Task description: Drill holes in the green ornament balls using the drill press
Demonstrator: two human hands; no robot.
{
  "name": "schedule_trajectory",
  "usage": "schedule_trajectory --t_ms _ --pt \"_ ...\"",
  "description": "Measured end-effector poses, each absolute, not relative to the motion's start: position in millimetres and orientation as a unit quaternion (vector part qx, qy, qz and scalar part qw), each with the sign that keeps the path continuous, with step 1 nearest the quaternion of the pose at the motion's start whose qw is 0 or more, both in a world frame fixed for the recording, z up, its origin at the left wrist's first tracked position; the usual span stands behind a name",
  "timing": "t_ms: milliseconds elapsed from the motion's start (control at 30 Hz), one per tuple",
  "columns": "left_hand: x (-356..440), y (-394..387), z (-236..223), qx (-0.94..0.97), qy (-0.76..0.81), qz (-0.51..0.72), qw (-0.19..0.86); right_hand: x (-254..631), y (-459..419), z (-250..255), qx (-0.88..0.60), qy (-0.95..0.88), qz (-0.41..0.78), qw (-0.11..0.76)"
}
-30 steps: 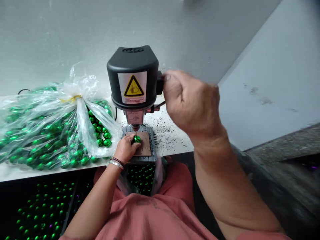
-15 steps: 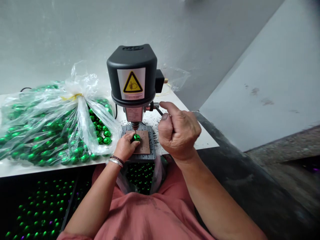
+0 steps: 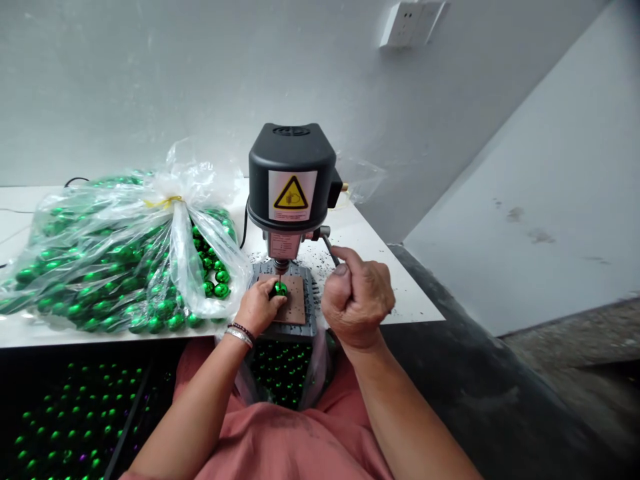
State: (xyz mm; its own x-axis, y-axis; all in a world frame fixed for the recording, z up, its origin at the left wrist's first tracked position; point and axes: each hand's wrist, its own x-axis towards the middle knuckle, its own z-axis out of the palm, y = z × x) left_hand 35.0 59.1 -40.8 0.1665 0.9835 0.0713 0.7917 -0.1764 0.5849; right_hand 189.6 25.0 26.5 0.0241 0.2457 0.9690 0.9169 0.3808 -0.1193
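A black drill press (image 3: 293, 177) with a yellow warning label stands on the white table, its thin bit pointing straight down. Beneath the bit, a shiny green ball (image 3: 281, 289) rests on a brown board (image 3: 296, 308) over the grey base. My left hand (image 3: 257, 308) pinches this ball from the left between thumb and fingers. The bit's tip meets the top of the ball; how deep it goes I cannot tell. My right hand (image 3: 357, 300) is closed around the feed lever (image 3: 330, 248) on the press's right side, the lever's end hidden in the fist.
A clear plastic bag (image 3: 170, 180) tied with yellow string lies left of the press, full of green balls. Dark shavings dot the white table (image 3: 400, 303). Below its edge are more green balls (image 3: 285, 373) in an open bag. A socket (image 3: 413, 23) is on the wall.
The camera view has tilted, so the press and bag appear lower and further right. My right hand has come down relative to the press, with the lever. The left hand still pinches the ball.
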Motion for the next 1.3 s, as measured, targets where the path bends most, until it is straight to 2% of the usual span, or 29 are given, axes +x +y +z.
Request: schedule_trajectory --t_ms 167,300,367,533,633,733,833,900,1000,1100,1300 --pt "33 59 -40 0.736 0.601 0.225 0.216 190 25 21 -0.450 -0.637 -0.292 0.554" --pt "33 60 -38 0.736 0.600 0.226 0.218 190 39 60 -0.459 -0.603 -0.295 0.582" --pt "32 58 -37 0.723 0.607 0.240 0.228 190 51 86 -0.480 -0.599 -0.239 0.595" --pt "17 35 -30 0.713 0.569 0.244 0.330 190 73 121 -0.541 -0.582 -0.119 0.596" --pt "4 16 -19 0.751 0.508 0.174 0.384 188 75 120 -0.538 -0.575 -0.101 0.608" --pt "-8 7 -5 0.756 0.507 0.150 0.386 187 75 118 -0.526 -0.569 -0.111 0.622" --pt "-22 21 4 0.717 0.575 0.233 0.318 186 75 118 -0.519 -0.567 -0.117 0.629" --pt "-31 42 4 0.680 0.651 0.268 0.204 186 75 118 -0.515 -0.567 -0.115 0.633" --pt "-42 78 -7 0.653 0.733 0.173 0.079 186 75 119 -0.517 -0.565 -0.111 0.633" --pt "-40 99 -25 0.665 0.740 0.081 0.063 186 74 118 -0.513 -0.570 -0.106 0.633" --pt "-26 100 -44 0.642 0.763 0.055 0.050 186 72 118 -0.505 -0.573 -0.105 0.637"
